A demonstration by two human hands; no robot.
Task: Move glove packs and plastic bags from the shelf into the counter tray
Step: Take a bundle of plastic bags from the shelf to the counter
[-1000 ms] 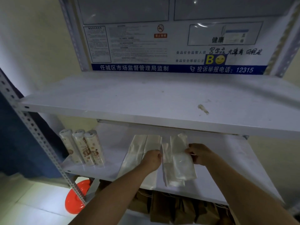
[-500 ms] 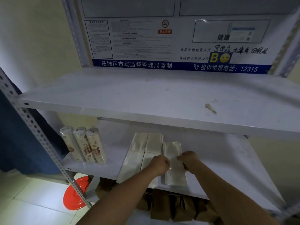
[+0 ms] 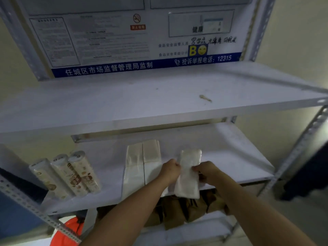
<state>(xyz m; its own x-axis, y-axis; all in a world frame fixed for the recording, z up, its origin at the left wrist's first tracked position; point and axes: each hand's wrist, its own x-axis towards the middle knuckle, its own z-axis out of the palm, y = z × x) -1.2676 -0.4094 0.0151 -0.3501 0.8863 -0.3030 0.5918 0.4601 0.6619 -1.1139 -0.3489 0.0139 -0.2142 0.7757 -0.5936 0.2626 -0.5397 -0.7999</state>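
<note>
White shelving fills the view. At the lower shelf's (image 3: 230, 157) front edge, the left hand (image 3: 170, 172) and right hand (image 3: 207, 172) each pinch one clear pack (image 3: 188, 181), just beside flat plastic bags (image 3: 142, 162).

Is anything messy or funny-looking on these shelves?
A small tan scrap lies alone on the top shelf, like a leftover bit of litter. Lower down, the clear pack sticks out past the edge of the middle shelf, but the left hand and right hand grip it. Nothing looks spilled or broken.
</note>
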